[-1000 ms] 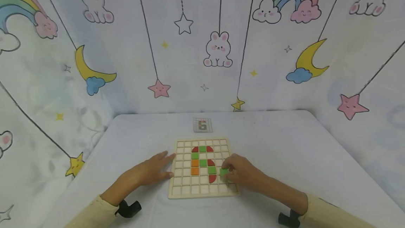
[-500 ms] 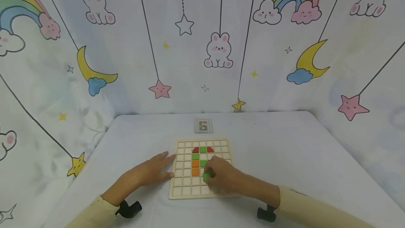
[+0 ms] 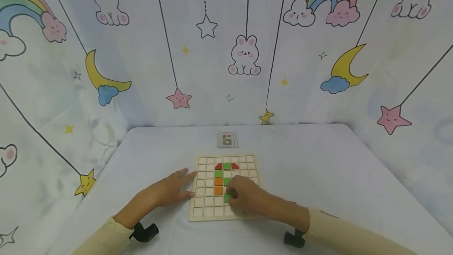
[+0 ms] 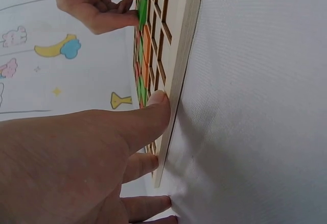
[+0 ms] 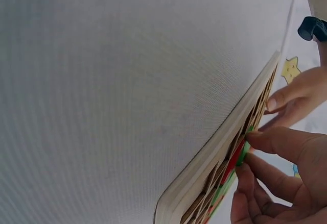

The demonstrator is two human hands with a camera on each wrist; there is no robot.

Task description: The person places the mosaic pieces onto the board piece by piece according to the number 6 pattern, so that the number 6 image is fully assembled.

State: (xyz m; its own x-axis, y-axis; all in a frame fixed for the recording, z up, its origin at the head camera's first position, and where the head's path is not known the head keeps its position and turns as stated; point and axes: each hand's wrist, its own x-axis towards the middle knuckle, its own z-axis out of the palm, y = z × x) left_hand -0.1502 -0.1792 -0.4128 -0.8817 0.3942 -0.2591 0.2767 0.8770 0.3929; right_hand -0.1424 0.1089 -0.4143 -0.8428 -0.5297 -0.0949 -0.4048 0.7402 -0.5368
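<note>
A pale wooden grid board (image 3: pixel 209 211) lies on the table, with green, orange and red tiles in some of its cells. My right hand (image 3: pixel 249 194) pinches a green square tile (image 3: pixel 227 198) between thumb and fingertips, low over a cell in the board's lower middle, just below and right of the lower orange tile (image 3: pixel 218 191). In the left wrist view this green tile (image 4: pixel 142 10) is tilted against the grid. The right hand hides the tiles behind it in the head view. My left hand (image 3: pixel 170 190) rests at the board's left edge, thumb on the frame, fingers spread.
Behind the board lies a small gridded card (image 3: pixel 227 140) with a coloured figure like a 6. A white cloth (image 3: pixel 301 156) covers the table. A patterned curtain (image 3: pixel 219 78) with rabbits, stars and moons hangs behind and at the sides.
My right hand has carried the green tile leftward from the board's right side to its lower middle, with only a slight shift in the last half second. My left hand has stayed put.
</note>
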